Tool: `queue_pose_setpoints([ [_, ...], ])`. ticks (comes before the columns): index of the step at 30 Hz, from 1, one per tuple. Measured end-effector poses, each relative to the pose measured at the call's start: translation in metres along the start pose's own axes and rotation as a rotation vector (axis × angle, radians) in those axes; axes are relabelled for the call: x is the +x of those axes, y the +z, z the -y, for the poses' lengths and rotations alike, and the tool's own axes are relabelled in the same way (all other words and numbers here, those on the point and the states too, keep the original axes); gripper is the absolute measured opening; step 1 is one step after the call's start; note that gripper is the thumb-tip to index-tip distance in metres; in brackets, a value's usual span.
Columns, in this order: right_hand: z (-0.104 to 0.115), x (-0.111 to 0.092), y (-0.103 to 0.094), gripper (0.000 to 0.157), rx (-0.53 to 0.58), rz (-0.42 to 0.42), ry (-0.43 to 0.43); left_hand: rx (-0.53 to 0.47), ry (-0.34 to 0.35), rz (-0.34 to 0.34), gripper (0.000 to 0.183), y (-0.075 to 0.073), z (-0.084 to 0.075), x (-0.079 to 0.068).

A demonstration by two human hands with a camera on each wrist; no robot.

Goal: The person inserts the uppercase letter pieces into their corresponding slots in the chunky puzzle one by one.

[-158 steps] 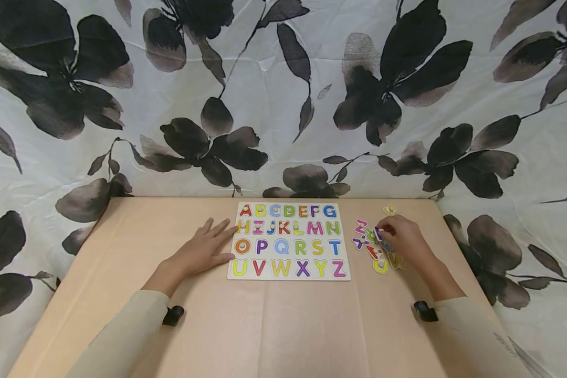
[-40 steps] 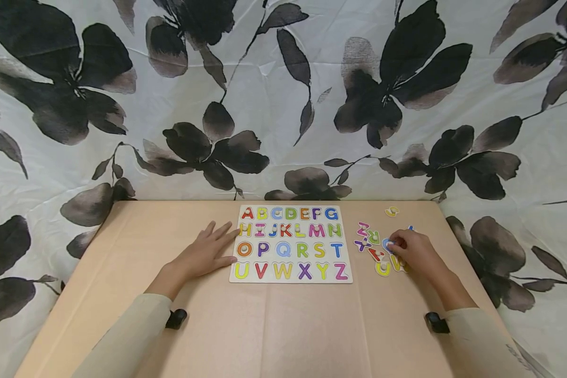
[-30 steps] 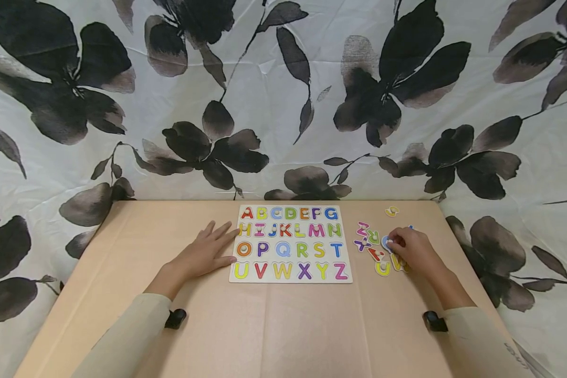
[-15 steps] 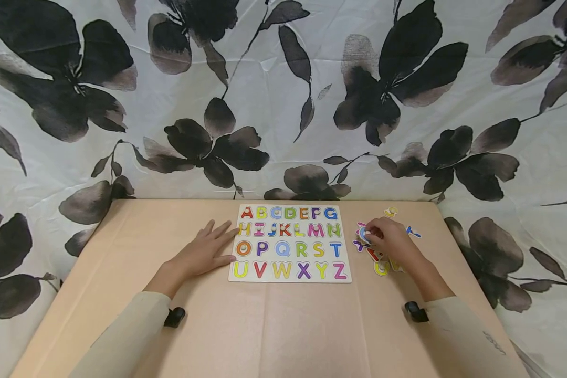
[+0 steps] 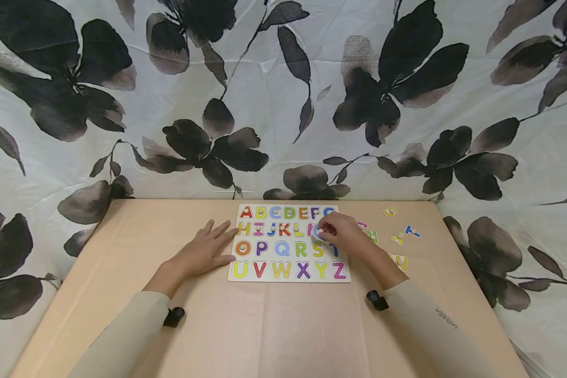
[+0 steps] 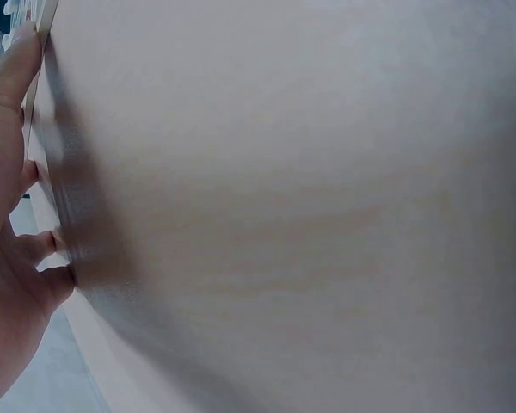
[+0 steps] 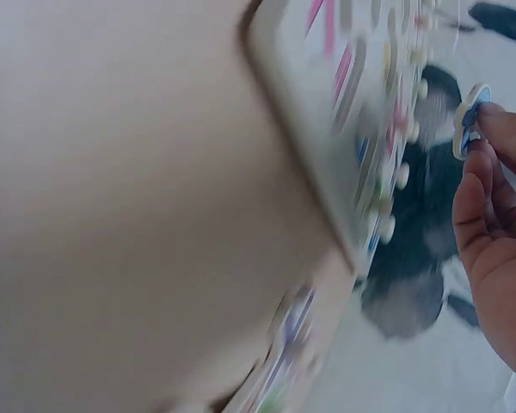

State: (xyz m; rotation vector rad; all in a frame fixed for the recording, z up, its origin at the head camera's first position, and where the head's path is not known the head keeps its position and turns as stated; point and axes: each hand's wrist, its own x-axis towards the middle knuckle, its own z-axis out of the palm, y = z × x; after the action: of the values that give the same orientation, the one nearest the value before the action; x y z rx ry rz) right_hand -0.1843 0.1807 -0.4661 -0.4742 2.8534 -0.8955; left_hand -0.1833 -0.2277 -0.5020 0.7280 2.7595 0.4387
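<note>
A white alphabet puzzle board (image 5: 290, 280) lies on the table, its letters in four rows. My left hand (image 5: 207, 249) rests at the board's left edge with fingers straight and spread; in the left wrist view its thumb (image 6: 15, 73) touches the edge. Over the right part of the board, my right hand (image 5: 347, 236) pinches a rounded blue letter piece (image 7: 467, 125) between thumb and fingertips. That piece is held above the board, tilted on edge in the right wrist view. The hand covers the end of the second row and part of the third.
Right of the board lie loose letter pieces: a blue T (image 5: 412, 231), a yellow Y (image 5: 397, 239), a yellow W-like piece (image 5: 399, 262), a green piece (image 5: 371, 235) and a yellow one (image 5: 389, 211). My right forearm hides others. A floral cloth (image 5: 264, 94) hangs behind the table.
My right hand took the blue letter piece from the loose pile and carried it left over the board. The blue T and yellow Y now show uncovered. The left hand has stayed put.
</note>
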Motion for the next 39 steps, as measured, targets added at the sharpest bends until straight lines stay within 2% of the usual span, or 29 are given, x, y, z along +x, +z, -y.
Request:
queue_pose_setpoints([
  [5, 0.021, 0.014, 0.017, 0.012, -0.002, 0.052, -0.079, 0.0, -0.002, 0.0, 0.081, -0.001, 0.002, -0.001],
  [14, 0.048, 0.031, 0.044, 0.01, -0.028, 0.157, -0.132, 0.007, 0.004, -0.001, 0.081, 0.0, 0.005, -0.002],
  [18, 0.054, 0.036, 0.052, 0.01, -0.06, 0.186, -0.178, 0.008, 0.008, -0.005, 0.081, -0.001, 0.005, -0.001],
  [27, 0.058, 0.037, 0.062, 0.007, -0.147, 0.242, -0.186, 0.01, 0.015, -0.007, 0.081, 0.001, 0.004, 0.0],
  [35, 0.058, 0.038, 0.069, 0.009, -0.22, 0.251, -0.242, 0.012, 0.021, -0.009, 0.081, 0.002, 0.003, 0.0],
  [39, 0.059, 0.036, 0.069, 0.013, -0.21, 0.246, -0.238, 0.011, 0.021, -0.012, 0.081, 0.002, 0.002, -0.001],
])
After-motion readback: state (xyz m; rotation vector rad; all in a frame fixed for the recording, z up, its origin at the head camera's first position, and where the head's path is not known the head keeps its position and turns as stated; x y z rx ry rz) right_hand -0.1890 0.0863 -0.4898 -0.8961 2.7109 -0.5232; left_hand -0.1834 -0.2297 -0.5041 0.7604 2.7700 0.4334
